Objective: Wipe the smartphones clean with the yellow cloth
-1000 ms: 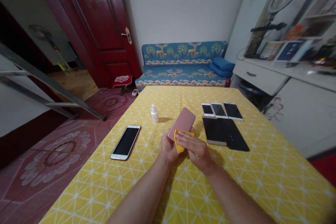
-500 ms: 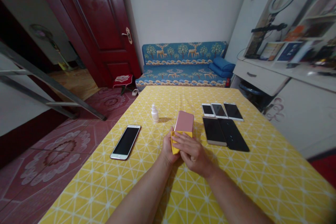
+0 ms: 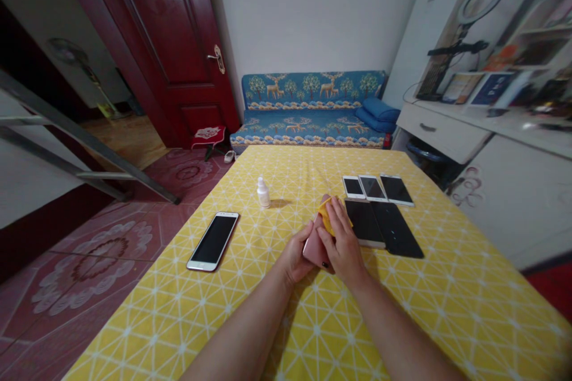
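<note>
A rose-pink phone (image 3: 315, 249) is held above the table, tilted, its back facing up. My left hand (image 3: 298, 255) grips it from the left side, the fingers partly hidden beneath. With my right hand (image 3: 345, 249) I press a yellow cloth (image 3: 328, 218) against the phone's far part; the fingers lie over the cloth, and the thumb rests near the pink back. A white bottle (image 3: 263, 193) stands upright to the left beyond my hands. Farther left lies a white-framed phone (image 3: 213, 242), its dark screen up.
A yellow patterned cloth covers the table (image 3: 250, 321). Right of my hands lie a dark-screened phone (image 3: 364, 223) and a black phone (image 3: 397, 229). Behind them are three white phones (image 3: 374, 188) in a row. A blue sofa (image 3: 308, 122) stands beyond the table.
The pink phone has turned and tilted in my left hand. My right hand and the yellow cloth have moved from its near end to its far part, up and to the right.
</note>
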`<move>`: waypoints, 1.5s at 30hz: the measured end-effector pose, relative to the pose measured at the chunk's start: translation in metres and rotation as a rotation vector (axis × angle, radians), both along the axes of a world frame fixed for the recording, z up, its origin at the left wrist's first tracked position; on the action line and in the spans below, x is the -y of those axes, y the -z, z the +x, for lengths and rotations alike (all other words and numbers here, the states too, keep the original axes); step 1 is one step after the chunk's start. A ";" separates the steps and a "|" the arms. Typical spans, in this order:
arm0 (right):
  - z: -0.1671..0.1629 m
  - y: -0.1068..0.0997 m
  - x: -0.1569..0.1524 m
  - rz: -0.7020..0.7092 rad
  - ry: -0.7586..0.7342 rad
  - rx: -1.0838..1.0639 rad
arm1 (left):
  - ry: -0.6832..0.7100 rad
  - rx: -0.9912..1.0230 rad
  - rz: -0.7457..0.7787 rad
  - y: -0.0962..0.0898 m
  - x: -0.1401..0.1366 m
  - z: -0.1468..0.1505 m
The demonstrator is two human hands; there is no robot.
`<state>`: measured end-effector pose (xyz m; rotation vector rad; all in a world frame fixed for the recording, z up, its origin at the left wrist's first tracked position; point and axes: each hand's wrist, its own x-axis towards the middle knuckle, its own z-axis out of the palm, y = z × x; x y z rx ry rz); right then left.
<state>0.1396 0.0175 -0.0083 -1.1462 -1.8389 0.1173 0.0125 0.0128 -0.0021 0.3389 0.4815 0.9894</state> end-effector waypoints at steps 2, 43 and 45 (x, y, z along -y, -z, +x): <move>0.004 0.001 -0.001 -0.008 0.049 -0.019 | 0.017 -0.037 0.022 -0.001 0.002 0.001; -0.003 -0.002 0.007 0.084 -0.378 0.041 | -0.187 0.263 -0.063 -0.003 -0.012 -0.014; 0.000 0.002 0.004 0.100 -0.292 0.022 | -0.186 0.240 -0.099 -0.004 -0.010 -0.010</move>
